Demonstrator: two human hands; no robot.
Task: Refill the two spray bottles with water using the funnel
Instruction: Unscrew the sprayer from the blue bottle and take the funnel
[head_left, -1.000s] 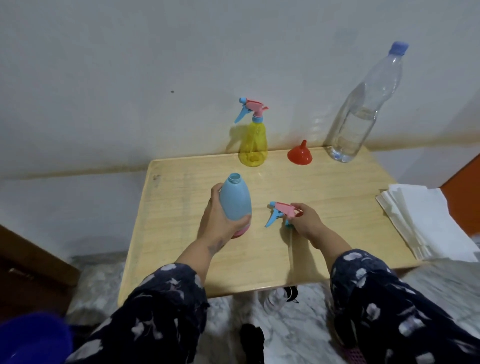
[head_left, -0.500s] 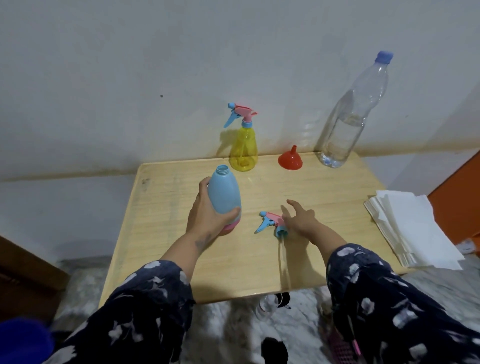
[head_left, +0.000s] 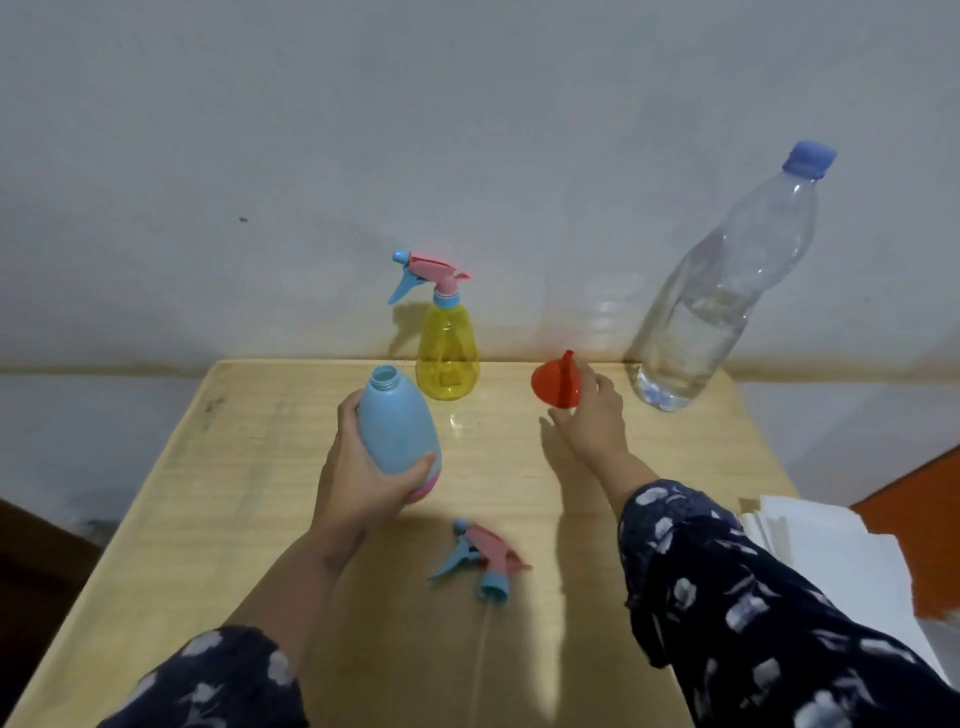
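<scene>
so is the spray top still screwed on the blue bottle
No, the blue bottle in the left hand has an open neck, and its spray top lies on the table.

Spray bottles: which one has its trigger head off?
The blue spray bottle, held in the left hand: its neck is open, and a trigger head lies loose on the table. The yellow spray bottle by the wall keeps its head on.

A home corner; small wooden table (head_left: 249, 467) against a plain wall (head_left: 467, 130); marble floor
</scene>
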